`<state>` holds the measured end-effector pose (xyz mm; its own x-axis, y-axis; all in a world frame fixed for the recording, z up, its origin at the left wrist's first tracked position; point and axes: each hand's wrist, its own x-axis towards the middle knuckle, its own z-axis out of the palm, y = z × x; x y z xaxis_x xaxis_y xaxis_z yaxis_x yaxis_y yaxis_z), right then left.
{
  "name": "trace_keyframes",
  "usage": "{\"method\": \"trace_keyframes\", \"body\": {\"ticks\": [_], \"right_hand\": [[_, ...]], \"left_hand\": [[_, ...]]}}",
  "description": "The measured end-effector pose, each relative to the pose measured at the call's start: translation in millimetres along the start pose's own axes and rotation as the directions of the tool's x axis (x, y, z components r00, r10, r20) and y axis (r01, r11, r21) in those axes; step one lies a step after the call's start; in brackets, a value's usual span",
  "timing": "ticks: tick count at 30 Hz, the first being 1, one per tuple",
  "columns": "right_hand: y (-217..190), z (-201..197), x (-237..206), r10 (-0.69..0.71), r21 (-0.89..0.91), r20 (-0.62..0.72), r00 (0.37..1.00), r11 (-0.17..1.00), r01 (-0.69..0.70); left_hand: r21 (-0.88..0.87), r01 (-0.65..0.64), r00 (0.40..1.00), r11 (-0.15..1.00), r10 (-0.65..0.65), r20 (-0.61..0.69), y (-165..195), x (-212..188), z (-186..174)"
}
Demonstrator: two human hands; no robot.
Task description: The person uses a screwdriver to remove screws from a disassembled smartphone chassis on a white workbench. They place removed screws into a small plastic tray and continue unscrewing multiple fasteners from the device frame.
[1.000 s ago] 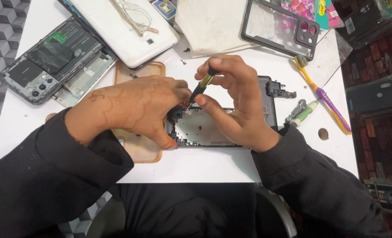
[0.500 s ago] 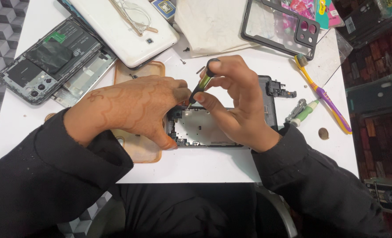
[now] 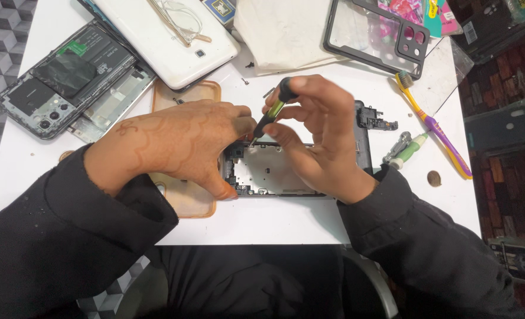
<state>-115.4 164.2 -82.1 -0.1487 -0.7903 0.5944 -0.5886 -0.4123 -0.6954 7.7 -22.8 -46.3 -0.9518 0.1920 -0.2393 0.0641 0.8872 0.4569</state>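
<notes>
A stripped phone frame [image 3: 274,174] lies on the white table [image 3: 286,221] in front of me. My left hand [image 3: 174,145] rests over its left end, fingers pressing on the frame's edge. My right hand [image 3: 318,136] pinches a small screwdriver [image 3: 272,112] with a black cap and green shaft, its tip pointing down at the frame's top left corner. Both sleeves are black.
An opened phone [image 3: 67,77] with its battery showing lies at the far left, beside a white tablet [image 3: 168,35] with glasses on it. A tan phone case [image 3: 185,195] sits under my left hand. A clear case [image 3: 374,35], a toothbrush [image 3: 431,124], another screwdriver [image 3: 407,147] and a coin [image 3: 434,178] lie right.
The screwdriver has tilted and its tip has shifted slightly up and left along the frame's corner. My right fingers have re-gripped higher on the handle. My left hand has barely moved.
</notes>
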Motion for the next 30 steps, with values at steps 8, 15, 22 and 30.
{"method": "trace_keyframes", "body": {"ticks": [8, 15, 22, 30], "right_hand": [[-3.6, -1.2, 2.1, 0.002, -0.040, 0.003, 1.000, 0.999, -0.002], [1.2, -0.5, -2.7, 0.002, -0.030, -0.025, 1.000, 1.000, -0.003], [-0.1, -1.7, -2.9, 0.012, -0.047, -0.013, 1.000, 0.999, -0.013], [-3.2, -2.5, -2.4, 0.016, -0.007, 0.001, 1.000, 1.000, -0.016]], "left_hand": [[-0.035, -0.019, 1.000, 0.999, 0.018, -0.014, 0.7, -0.3, -0.3], [-0.115, 0.050, 0.999, 0.992, -0.052, -0.008, 2.1, -2.2, -0.7], [-0.082, 0.034, 0.999, 0.996, -0.033, 0.012, 1.8, 0.4, -1.1], [-0.102, -0.079, 0.996, 0.992, 0.076, -0.040, -8.0, 1.5, 6.0]]}}
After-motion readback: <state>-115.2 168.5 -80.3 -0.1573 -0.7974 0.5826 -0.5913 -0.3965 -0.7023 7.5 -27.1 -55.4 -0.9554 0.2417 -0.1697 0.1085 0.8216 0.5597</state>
